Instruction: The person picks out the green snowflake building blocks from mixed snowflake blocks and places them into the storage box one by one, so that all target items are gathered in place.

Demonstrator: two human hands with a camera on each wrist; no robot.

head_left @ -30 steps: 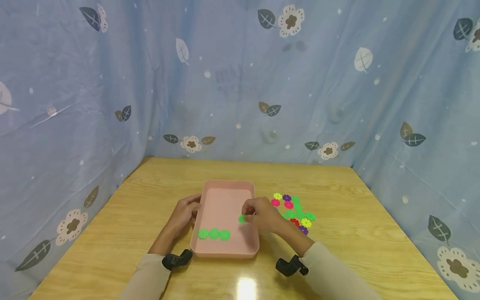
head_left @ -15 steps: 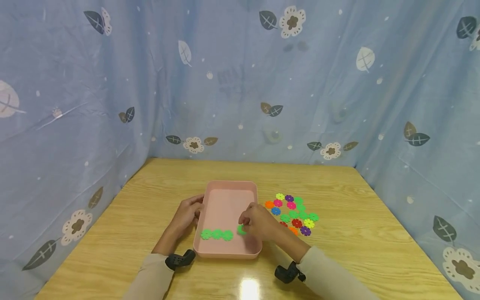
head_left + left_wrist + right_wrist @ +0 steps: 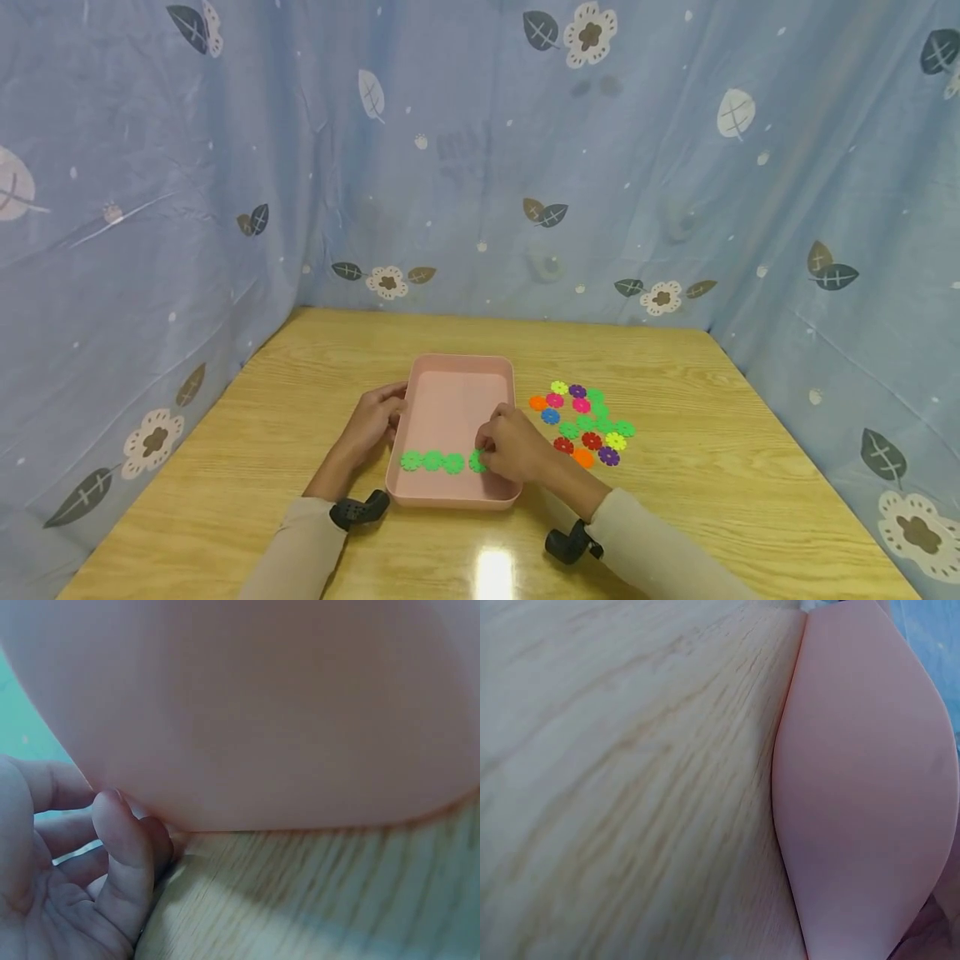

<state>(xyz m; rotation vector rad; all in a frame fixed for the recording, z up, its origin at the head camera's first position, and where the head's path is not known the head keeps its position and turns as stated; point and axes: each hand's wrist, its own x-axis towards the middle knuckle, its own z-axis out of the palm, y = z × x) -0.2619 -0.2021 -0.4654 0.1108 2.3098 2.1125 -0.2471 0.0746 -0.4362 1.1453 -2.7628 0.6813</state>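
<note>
A shallow pink tray [image 3: 453, 502] sits on the table, with a row of green flower-shaped discs [image 3: 432, 460] along its near part. Its left wall is held by my left hand [image 3: 372, 421]; the left wrist view shows the thumb [image 3: 120, 832] and curled fingers at the wall. Over the tray's right side, my right hand [image 3: 516, 443] pinches another green flower-shaped disc [image 3: 477, 461] near the tray floor, at the right end of the row. The fingers partly cover this disc. In the right wrist view, the tray wall hides most of the hand.
To the right of the tray, several loose flower-shaped discs [image 3: 585, 422] in green, red, orange, yellow, purple, pink and blue lie on the wooden table [image 3: 675, 500]. A blue patterned curtain [image 3: 480, 167] hangs behind the table and along both sides.
My right hand has moved toward the near side of the tray, bringing its green disc into line with the other green discs. The left hand stays at the tray's left wall.
</note>
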